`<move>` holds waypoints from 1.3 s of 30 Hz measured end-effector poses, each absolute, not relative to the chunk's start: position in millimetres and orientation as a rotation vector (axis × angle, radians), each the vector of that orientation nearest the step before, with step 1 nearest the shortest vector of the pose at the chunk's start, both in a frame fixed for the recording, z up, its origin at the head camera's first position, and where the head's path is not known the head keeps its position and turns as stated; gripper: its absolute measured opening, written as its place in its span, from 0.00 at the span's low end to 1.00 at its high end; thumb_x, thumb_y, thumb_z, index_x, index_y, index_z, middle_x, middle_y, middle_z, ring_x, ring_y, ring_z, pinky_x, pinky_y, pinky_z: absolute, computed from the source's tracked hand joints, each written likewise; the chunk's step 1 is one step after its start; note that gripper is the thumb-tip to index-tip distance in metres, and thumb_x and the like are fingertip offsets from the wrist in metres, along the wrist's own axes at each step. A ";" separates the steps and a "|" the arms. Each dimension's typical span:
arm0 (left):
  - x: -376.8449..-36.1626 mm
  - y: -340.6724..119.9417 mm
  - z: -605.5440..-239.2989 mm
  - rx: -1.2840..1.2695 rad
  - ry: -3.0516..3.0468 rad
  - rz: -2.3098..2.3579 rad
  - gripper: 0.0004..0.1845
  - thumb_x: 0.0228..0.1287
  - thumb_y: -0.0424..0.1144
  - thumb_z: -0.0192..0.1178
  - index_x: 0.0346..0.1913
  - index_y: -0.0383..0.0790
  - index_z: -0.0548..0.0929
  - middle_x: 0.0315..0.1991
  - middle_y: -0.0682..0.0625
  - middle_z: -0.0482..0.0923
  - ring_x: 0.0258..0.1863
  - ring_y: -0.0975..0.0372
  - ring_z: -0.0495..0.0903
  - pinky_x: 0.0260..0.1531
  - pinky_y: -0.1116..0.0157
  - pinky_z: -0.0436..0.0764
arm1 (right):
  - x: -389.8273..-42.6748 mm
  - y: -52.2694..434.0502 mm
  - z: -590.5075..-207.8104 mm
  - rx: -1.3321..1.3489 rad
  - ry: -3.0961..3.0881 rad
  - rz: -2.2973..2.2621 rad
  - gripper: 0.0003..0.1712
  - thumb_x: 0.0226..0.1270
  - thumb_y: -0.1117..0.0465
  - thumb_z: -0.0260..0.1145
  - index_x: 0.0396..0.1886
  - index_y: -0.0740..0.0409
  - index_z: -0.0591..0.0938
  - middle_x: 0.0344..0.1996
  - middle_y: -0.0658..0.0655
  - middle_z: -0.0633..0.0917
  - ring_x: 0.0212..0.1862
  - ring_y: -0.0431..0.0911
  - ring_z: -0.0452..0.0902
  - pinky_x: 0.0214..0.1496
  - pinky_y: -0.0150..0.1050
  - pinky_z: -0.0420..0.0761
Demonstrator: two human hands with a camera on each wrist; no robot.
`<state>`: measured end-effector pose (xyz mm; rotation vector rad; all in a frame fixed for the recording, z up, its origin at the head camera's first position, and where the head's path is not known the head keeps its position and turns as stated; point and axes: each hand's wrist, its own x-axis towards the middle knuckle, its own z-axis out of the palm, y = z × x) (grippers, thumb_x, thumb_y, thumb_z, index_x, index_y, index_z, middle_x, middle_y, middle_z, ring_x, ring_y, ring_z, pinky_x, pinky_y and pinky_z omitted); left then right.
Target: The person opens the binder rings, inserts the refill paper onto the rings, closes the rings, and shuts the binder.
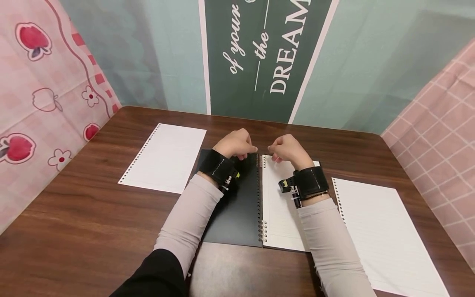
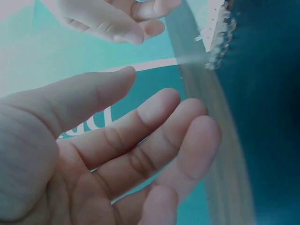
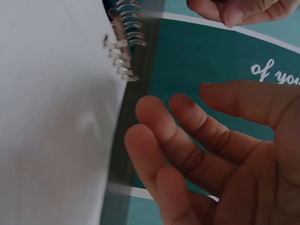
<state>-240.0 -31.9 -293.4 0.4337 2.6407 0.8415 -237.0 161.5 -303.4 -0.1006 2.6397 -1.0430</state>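
A loose-leaf ring binder lies spread flat, its dark cover (image 1: 233, 222) on the left and lined white pages (image 1: 283, 229) on the right. Metal rings (image 1: 264, 231) show along the spine; in the right wrist view the rings (image 3: 133, 22) at the top end appear as curved prongs. My left hand (image 1: 235, 143) hovers over the cover's top end, fingers loosely bent with nothing between them. Opposite it, my right hand (image 1: 288, 149) is over the top of the pages, also holding nothing. Thumb and fingertips stand apart on both hands in the wrist views.
A loose punched sheet (image 1: 167, 159) lies left of the binder on the brown wooden table (image 1: 92, 231). Another punched, lined sheet (image 1: 386, 231) lies to the right, partly behind the right forearm. A printed curtain (image 1: 167, 62) hangs behind the table.
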 end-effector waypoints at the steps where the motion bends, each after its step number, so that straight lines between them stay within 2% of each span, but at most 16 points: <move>1: -238.6 -32.8 -291.2 0.440 2.647 0.832 0.17 0.70 0.45 0.59 0.37 0.32 0.88 0.24 0.47 0.81 0.31 0.53 0.87 0.27 0.64 0.77 | -236.2 161.2 -301.2 -0.105 2.643 -1.036 0.15 0.73 0.61 0.58 0.43 0.71 0.83 0.19 0.55 0.84 0.28 0.46 0.81 0.42 0.43 0.82; 9: -225.9 -38.0 -270.0 0.471 2.695 0.732 0.16 0.70 0.46 0.59 0.33 0.36 0.87 0.22 0.48 0.81 0.30 0.54 0.84 0.27 0.64 0.73 | -230.2 160.0 -286.0 -0.132 2.686 -0.899 0.15 0.73 0.60 0.59 0.40 0.70 0.83 0.23 0.59 0.86 0.31 0.50 0.83 0.51 0.52 0.80; 12: -221.4 -40.8 -266.6 0.480 2.715 0.699 0.16 0.69 0.46 0.60 0.28 0.39 0.85 0.18 0.51 0.77 0.25 0.57 0.80 0.26 0.64 0.71 | -226.6 161.3 -283.5 -0.138 2.694 -0.858 0.15 0.74 0.59 0.59 0.41 0.69 0.84 0.25 0.60 0.86 0.32 0.53 0.83 0.48 0.51 0.79; 15: -217.5 -43.5 -266.1 0.505 2.720 0.675 0.19 0.69 0.46 0.60 0.21 0.42 0.81 0.16 0.54 0.74 0.20 0.61 0.75 0.24 0.65 0.69 | -221.9 163.4 -280.9 -0.152 2.719 -0.807 0.16 0.74 0.58 0.59 0.40 0.68 0.85 0.25 0.61 0.86 0.33 0.54 0.83 0.43 0.46 0.77; 17: -215.1 -45.2 -267.0 0.530 2.708 0.678 0.20 0.70 0.47 0.59 0.19 0.44 0.79 0.16 0.53 0.75 0.20 0.62 0.74 0.24 0.65 0.69 | -218.6 164.9 -279.3 -0.164 2.737 -0.777 0.16 0.74 0.58 0.58 0.40 0.67 0.86 0.26 0.61 0.87 0.33 0.54 0.82 0.40 0.43 0.75; 20: -211.1 -48.6 -268.2 0.582 2.685 0.670 0.18 0.70 0.47 0.59 0.22 0.44 0.80 0.22 0.48 0.82 0.23 0.60 0.77 0.26 0.65 0.71 | -214.2 166.9 -278.1 -0.168 2.753 -0.747 0.16 0.73 0.57 0.59 0.40 0.66 0.87 0.28 0.61 0.87 0.32 0.51 0.80 0.38 0.41 0.74; 23: -206.9 -53.7 -268.1 0.641 2.668 0.630 0.14 0.69 0.47 0.60 0.30 0.42 0.86 0.29 0.46 0.85 0.26 0.60 0.79 0.31 0.64 0.74 | -210.2 168.2 -278.8 -0.165 2.745 -0.734 0.15 0.71 0.57 0.62 0.41 0.65 0.86 0.31 0.62 0.87 0.34 0.49 0.79 0.38 0.40 0.75; 26: -203.2 -59.0 -267.8 0.705 2.670 0.569 0.14 0.70 0.46 0.60 0.35 0.40 0.88 0.25 0.50 0.82 0.24 0.63 0.76 0.31 0.65 0.73 | -204.9 168.9 -280.6 -0.177 2.732 -0.712 0.15 0.70 0.56 0.63 0.43 0.64 0.86 0.33 0.62 0.87 0.38 0.49 0.78 0.40 0.41 0.76; 31: -195.4 -63.8 -270.0 0.780 2.663 0.547 0.14 0.70 0.45 0.60 0.36 0.38 0.87 0.19 0.57 0.70 0.20 0.65 0.68 0.28 0.66 0.69 | -194.4 170.2 -281.8 -0.199 2.754 -0.651 0.15 0.70 0.55 0.63 0.41 0.63 0.86 0.32 0.62 0.87 0.40 0.51 0.76 0.42 0.43 0.74; 39: -177.0 -62.6 -273.7 0.822 2.695 0.460 0.13 0.69 0.47 0.61 0.34 0.42 0.87 0.25 0.56 0.77 0.24 0.64 0.72 0.30 0.65 0.72 | -178.2 174.5 -284.3 -0.238 2.793 -0.583 0.15 0.68 0.54 0.63 0.41 0.62 0.87 0.32 0.60 0.89 0.35 0.49 0.78 0.34 0.38 0.72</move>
